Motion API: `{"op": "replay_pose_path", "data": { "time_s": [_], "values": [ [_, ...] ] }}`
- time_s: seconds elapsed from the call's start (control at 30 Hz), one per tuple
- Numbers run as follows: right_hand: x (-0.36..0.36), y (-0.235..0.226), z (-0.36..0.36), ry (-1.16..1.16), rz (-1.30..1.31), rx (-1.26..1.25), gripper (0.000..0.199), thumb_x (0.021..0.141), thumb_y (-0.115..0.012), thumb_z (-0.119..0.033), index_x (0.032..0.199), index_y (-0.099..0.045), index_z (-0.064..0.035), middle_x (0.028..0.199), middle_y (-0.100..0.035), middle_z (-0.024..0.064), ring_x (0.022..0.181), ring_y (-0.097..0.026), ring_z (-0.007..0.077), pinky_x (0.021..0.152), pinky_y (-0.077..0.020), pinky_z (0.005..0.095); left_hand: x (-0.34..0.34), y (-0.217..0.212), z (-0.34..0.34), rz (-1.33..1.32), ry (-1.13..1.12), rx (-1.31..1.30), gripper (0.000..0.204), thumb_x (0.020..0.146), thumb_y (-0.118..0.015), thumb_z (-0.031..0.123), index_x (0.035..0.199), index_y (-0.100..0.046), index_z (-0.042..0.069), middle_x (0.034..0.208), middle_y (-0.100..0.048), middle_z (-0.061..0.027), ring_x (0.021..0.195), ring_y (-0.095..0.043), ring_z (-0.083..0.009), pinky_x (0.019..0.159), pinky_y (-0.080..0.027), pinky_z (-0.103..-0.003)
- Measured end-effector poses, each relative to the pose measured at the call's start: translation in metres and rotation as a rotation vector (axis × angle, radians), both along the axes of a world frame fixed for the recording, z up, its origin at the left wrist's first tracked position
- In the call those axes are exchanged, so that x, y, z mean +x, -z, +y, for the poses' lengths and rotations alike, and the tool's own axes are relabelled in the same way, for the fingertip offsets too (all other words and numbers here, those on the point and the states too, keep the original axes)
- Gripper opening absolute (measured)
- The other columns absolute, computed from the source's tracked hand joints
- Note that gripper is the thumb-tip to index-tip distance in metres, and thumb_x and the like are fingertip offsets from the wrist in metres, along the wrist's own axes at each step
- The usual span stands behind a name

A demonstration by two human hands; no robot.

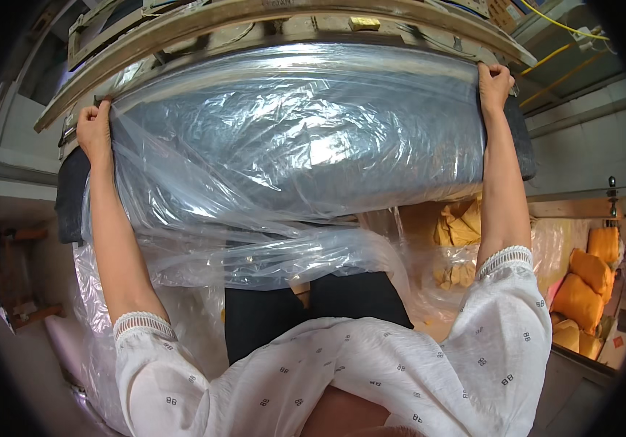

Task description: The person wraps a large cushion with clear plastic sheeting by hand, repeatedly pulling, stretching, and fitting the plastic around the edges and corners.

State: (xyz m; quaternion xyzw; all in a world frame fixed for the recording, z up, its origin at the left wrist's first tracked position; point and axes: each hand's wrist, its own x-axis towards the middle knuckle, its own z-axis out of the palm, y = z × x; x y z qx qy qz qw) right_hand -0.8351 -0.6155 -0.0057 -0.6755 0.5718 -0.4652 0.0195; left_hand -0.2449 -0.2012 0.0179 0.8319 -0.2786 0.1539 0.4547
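Note:
A wide sheet of clear plastic film [269, 138] stretches between my two hands over a dark padded surface [71, 193]. My left hand [94, 131] pinches the film's far left corner, fingers closed. At the far right corner, my right hand [496, 86] grips the film the same way, with the arm held straight. The far edge of the film lies taut along a wooden machine bar. Toward me the film hangs in loose wrinkled folds down over my lap.
A long curved wooden beam [204, 28] crosses just beyond my hands. On it rests a small yellow block [364, 24]. Crumpled yellow sheeting [458, 237] lies right of my legs. Several orange bundles [582, 284] are piled farther right. A yellow cable [564, 28] hangs at the upper right.

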Motion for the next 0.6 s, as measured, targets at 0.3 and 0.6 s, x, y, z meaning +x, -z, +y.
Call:
{"op": "replay_pose_path", "data": {
  "time_s": [0.3, 0.6],
  "values": [
    [-0.013, -0.003, -0.016, 0.001, -0.14, 0.068, 0.036, 0.079, -0.059, -0.031, 0.088, -0.055, 0.004, 0.103, -0.047, 0.0248, 0.104, -0.04, 0.0354, 0.093, -0.031, 0.0384, 0.009, 0.003, 0.021, 0.06, 0.092, 0.029, 0.03, 0.081, -0.061, 0.027, 0.077, -0.055, -0.002, 0.072, -0.051, -0.0047, 0.069, -0.045, -0.014, 0.069, -0.038, -0.026],
    [0.016, -0.026, 0.044, 0.103, 0.126, 0.233, 0.057, 0.084, -0.043, -0.048, 0.089, -0.062, 0.0056, 0.1, -0.059, 0.0239, 0.1, -0.051, 0.0419, 0.088, -0.0371, 0.044, -0.008, -0.001, 0.042, -0.205, 0.111, 0.204, 0.037, 0.09, -0.048, 0.034, 0.1, -0.058, -0.001, 0.1, -0.059, -0.0138, 0.094, -0.054, -0.0235, 0.084, -0.039, -0.03]
  ]
}}
